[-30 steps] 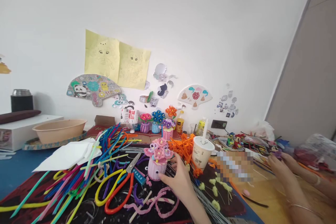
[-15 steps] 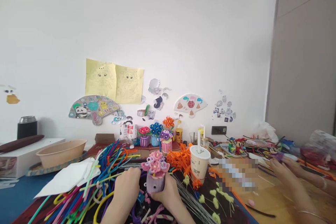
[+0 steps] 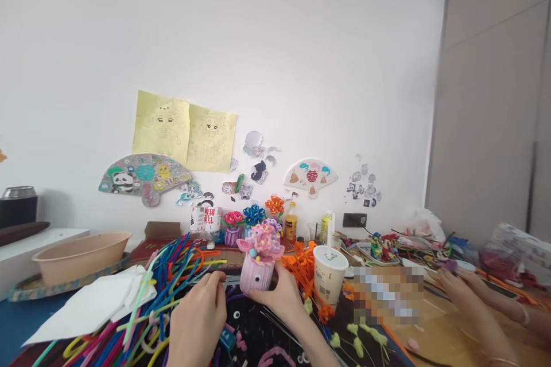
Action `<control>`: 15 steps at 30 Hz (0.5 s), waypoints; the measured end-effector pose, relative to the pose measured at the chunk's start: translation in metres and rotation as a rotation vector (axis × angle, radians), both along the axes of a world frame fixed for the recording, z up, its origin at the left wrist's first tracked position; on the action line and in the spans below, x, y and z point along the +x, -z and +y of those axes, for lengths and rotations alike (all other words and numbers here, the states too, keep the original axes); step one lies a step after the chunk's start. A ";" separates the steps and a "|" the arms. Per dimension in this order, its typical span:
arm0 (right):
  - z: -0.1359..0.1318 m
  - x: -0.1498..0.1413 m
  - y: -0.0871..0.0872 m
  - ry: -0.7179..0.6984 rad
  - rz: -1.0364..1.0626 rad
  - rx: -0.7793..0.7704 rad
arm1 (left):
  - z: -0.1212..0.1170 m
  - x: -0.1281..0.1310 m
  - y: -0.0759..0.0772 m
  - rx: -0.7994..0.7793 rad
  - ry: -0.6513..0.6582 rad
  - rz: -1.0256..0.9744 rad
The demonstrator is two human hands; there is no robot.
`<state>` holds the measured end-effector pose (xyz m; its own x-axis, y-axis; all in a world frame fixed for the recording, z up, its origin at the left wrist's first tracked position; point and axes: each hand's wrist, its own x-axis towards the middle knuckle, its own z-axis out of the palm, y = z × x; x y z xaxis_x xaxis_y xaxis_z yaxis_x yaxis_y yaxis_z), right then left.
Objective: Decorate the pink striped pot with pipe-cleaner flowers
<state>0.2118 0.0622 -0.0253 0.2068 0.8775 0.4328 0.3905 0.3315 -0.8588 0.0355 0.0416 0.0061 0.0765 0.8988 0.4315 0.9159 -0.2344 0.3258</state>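
Note:
My right hand [image 3: 279,298] grips a small pink flower pot [image 3: 257,276] made of fuzzy pipe cleaners, tilted and lifted above the dark work mat. Pink flowers with yellow centres top it, and its side carries a googly eye and a blue ball. To the left of the pot, apart from it, is my left hand [image 3: 198,315], its fingers curled and pressed together. What those fingers hold, if anything, is hidden. A loose googly eye [image 3: 236,315], a small blue object [image 3: 228,337] and pink fuzzy scraps [image 3: 278,356] lie on the mat below.
Bundled coloured pipe cleaners [image 3: 172,266] and white paper [image 3: 81,304] are on the left. Right of the pot stand orange pipe-cleaner pieces [image 3: 301,266] and a paper cup with straw [image 3: 330,275]. Finished flower pots [image 3: 233,235] line the back. Another person's hands [image 3: 465,292] work at far right.
My right hand has raised the flower pot and turned it, so the blue ball now shows. My left hand sits slightly lower and farther from it. The camera view has shifted a little.

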 end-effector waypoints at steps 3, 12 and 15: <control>0.010 0.001 -0.006 -0.085 0.033 0.033 | 0.006 -0.001 0.007 -0.014 0.034 -0.076; 0.013 -0.008 0.005 -0.155 0.106 0.094 | 0.024 0.012 0.038 0.048 0.293 -0.214; 0.009 -0.006 0.008 -0.153 0.125 0.090 | 0.025 0.010 0.040 0.090 0.267 -0.240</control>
